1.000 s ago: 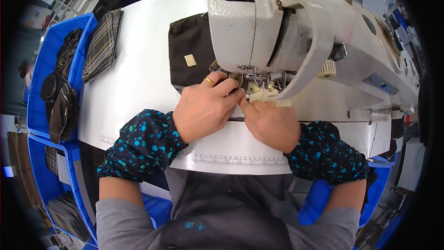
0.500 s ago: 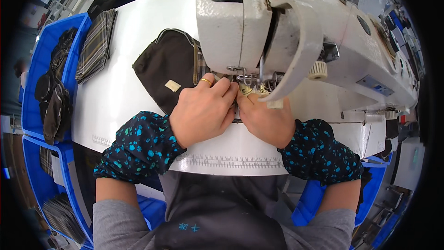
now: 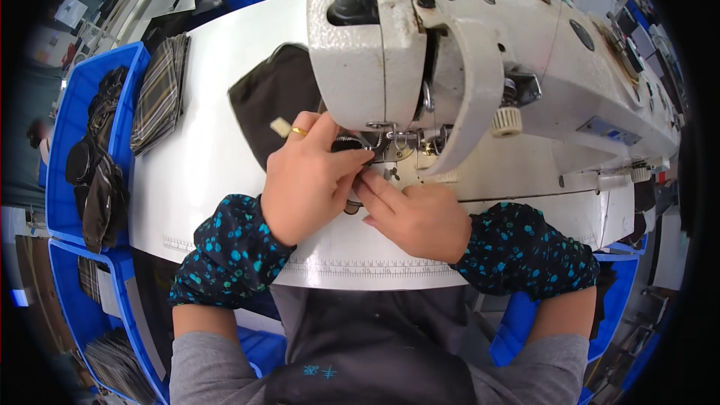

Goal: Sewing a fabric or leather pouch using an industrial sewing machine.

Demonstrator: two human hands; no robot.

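Observation:
A dark brown fabric piece (image 3: 262,101) with a small beige patch lies left of the white sewing machine's head (image 3: 345,60), partly hidden by it. My left hand (image 3: 304,184) grips its zippered edge beside the presser foot (image 3: 405,139), gold ring showing, forefinger and thumb bent in. My right hand (image 3: 416,221) is just below the foot, fingers together, their tips on the same piece's lower edge. How much cloth lies under the foot is hidden by my fingers.
A stack of plaid cloth (image 3: 157,97) lies on the white table (image 3: 195,195)'s left part. An upper blue bin (image 3: 64,150) holds dark pieces; a lower one (image 3: 67,285) holds stacked cloth. Another blue bin (image 3: 510,334) sits below the table at right. A partly visible person is at far left.
The brown piece has turned and shifted. My left hand has moved left, its forefinger now lower across the zipper; my right hand has slid down and left, away from the presser foot.

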